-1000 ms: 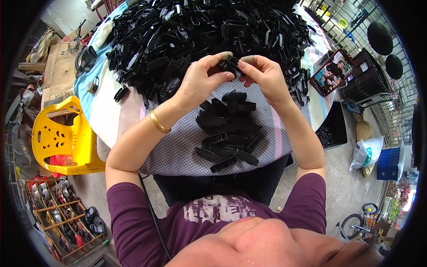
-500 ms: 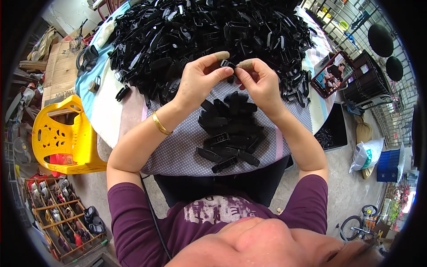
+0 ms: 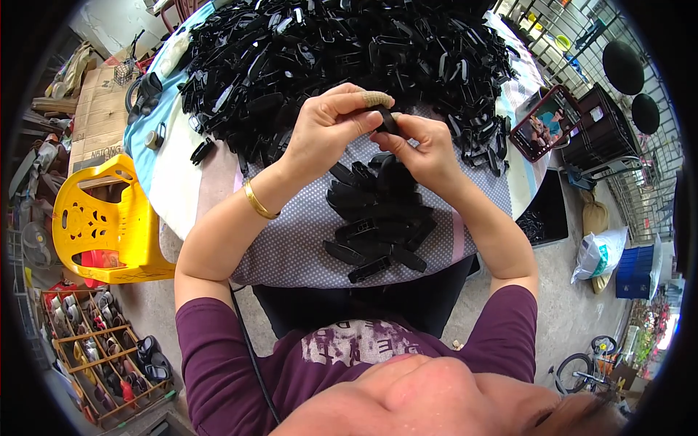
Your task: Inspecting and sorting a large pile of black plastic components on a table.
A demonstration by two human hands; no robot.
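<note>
Cluttered table (image 3: 182, 196), left hand (image 3: 327, 127) and right hand (image 3: 425, 149) still pinching small black part (image 3: 387, 120), barely shifted

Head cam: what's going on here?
A seated person holds one small black plastic part pinched between both hands, left hand and right hand, above a dotted cloth. A small stack of similar black pieces lies on the cloth below the hands. A big heap of black parts covers the table beyond. A yellow plastic stool stands to the left.
</note>
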